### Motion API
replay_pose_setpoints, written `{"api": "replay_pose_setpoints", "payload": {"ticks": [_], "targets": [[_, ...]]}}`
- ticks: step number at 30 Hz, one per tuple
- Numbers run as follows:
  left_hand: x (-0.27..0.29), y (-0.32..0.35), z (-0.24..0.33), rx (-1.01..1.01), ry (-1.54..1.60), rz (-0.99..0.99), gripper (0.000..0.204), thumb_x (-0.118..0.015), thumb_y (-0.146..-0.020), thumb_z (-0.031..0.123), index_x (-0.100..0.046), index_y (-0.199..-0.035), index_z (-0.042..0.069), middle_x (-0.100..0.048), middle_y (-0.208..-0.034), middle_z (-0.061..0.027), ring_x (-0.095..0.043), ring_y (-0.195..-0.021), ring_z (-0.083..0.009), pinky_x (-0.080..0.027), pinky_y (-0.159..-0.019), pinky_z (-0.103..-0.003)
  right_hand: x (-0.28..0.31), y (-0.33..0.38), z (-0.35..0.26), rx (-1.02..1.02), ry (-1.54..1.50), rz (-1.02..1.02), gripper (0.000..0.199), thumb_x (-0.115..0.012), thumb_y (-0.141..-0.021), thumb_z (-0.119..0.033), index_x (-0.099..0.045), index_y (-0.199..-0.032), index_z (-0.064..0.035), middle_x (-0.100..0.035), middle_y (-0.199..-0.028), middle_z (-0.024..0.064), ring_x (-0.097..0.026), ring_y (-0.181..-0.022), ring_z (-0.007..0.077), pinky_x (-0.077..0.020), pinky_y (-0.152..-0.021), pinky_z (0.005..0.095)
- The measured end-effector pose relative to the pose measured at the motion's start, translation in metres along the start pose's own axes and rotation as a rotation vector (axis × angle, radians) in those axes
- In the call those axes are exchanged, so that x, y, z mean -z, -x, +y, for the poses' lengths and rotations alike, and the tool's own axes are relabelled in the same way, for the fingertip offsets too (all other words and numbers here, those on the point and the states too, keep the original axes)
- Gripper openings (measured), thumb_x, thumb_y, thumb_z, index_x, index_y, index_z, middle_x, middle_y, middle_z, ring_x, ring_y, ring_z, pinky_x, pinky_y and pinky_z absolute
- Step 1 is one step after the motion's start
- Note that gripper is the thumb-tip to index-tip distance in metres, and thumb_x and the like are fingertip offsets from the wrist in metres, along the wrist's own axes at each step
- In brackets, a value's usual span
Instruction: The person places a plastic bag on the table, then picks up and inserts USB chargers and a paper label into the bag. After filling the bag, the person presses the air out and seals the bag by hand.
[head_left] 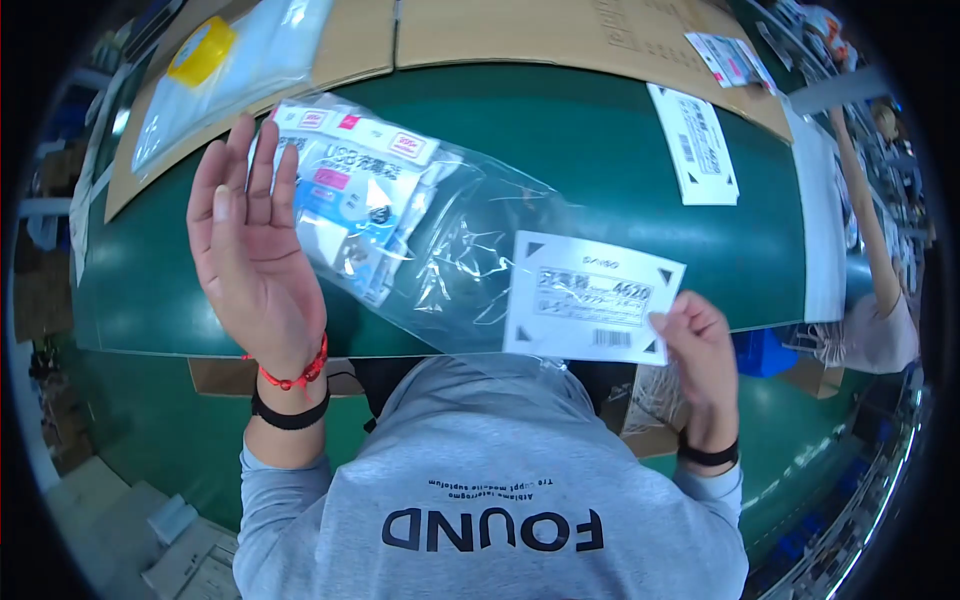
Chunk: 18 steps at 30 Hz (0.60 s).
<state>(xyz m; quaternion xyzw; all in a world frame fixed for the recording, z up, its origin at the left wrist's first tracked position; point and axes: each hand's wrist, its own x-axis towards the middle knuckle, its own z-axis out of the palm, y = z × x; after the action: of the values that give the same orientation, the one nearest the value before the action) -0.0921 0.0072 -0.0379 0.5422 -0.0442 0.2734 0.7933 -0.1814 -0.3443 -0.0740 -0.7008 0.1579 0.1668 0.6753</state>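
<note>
White printed card (595, 298), at the near edge of a green worktable (580, 115), is pinched at its lower R corner btwn thumb and fingers of the worker's right hand (700, 340). Prob. light and fairly stiff, it should take an edge or corner grip w/o trouble, tho' a hard squeeze could crease it. Its L side overlaps the end of a clear plastic bag (465, 250); in or on top, can't tell. The film looks thin, soft and slippery, best caught by a gathered edge; flat printed packets (360, 190) bunched at the far L end prob. carry most of the wt., so support there from below. Beside them, the left hand (255, 250) is palm up, fingers extended, gripping nothing visible; contact w/ the bag can't be told. Farther out: more white cards (697, 150) at upper R, cardboard (500, 30) along the back, a yellow roll (202, 52) on clear plastic sheeting (270, 70) at upper L, and a co-worker's arm (865, 210) far R.
</note>
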Motion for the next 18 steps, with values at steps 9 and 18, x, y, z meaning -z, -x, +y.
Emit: {"api": "replay_pose_setpoints", "payload": {"ticks": [9, 18], "targets": [[0.035, 0.006, 0.002, 0.012, -0.092, 0.001, 0.035, -0.038, -0.098, 0.014, -0.041, -0.129, -0.004, -0.040, -0.137, -0.0246, -0.042, -0.127, -0.0351, -0.037, -0.107, -0.043, -0.088, -0.023, -0.011, -0.092, -0.316, -0.121, 0.015, -0.060, -0.088, -0.007, -0.058, -0.101, -0.0002, -0.067, -0.090, 0.0071, -0.065, -0.077, 0.0114, -0.0534, -0.064, 0.0213], [0.065, 0.008, 0.007, 0.039, -0.156, 0.086, 0.035, -0.040, -0.098, 0.014, -0.043, -0.128, -0.003, -0.042, -0.136, -0.0229, -0.044, -0.126, -0.0334, -0.039, -0.105, -0.042, -0.079, -0.029, -0.010, -0.121, -0.051, -0.166, 0.019, -0.063, -0.087, -0.010, -0.060, -0.101, 0.0024, -0.067, -0.090, 0.0083, -0.065, -0.075, 0.0112, -0.0534, -0.063, 0.0213]]}}
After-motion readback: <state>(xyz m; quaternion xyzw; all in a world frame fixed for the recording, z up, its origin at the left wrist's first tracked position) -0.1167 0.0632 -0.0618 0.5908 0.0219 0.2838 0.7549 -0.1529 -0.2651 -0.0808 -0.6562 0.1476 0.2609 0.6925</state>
